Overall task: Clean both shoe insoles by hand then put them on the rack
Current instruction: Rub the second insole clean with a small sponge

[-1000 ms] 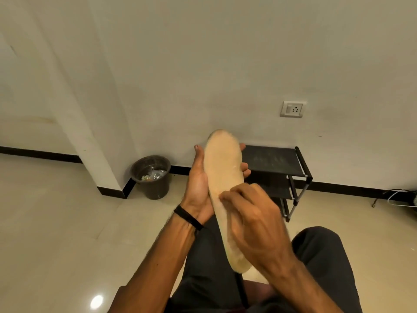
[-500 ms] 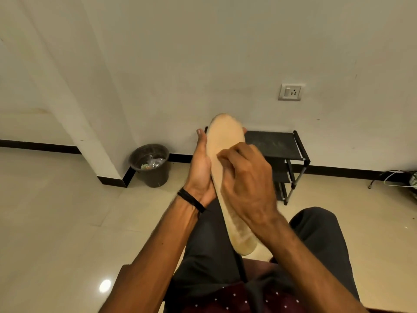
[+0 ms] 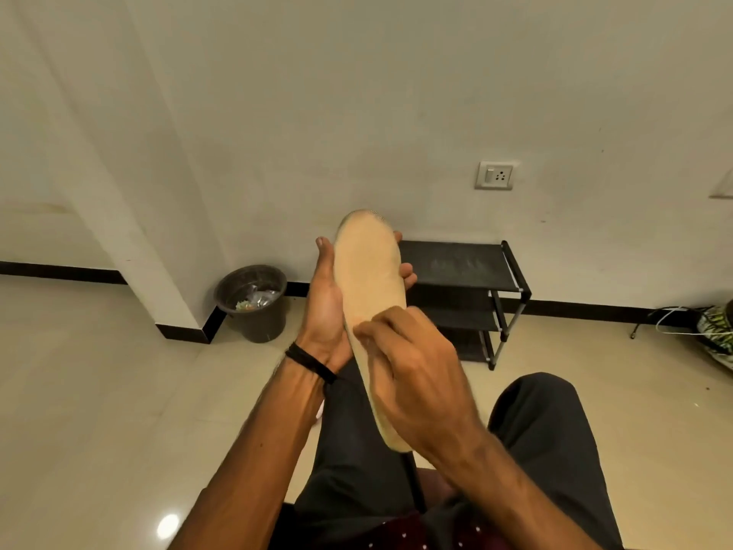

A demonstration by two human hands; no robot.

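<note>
A long beige shoe insole (image 3: 369, 267) stands tilted in front of me, toe end up. My left hand (image 3: 323, 311) holds it from behind at its upper half, thumb on the left edge and fingertips showing past the right edge. My right hand (image 3: 416, 375) lies over the insole's middle and lower part with its fingers curled, the tips on the insole's face. Behind the hands, a low black rack (image 3: 456, 264) with several shelves stands against the wall, its top shelf bare. Only one insole shows.
A dark waste bin (image 3: 254, 303) with scraps inside sits by the wall corner at left. A light-coloured shoe (image 3: 718, 331) and a white cable (image 3: 670, 319) lie on the floor at far right. My dark-trousered legs (image 3: 547, 430) fill the bottom of the view.
My right hand slid up the insole and has come back down toward its middle. The left hand keeps its hold.
</note>
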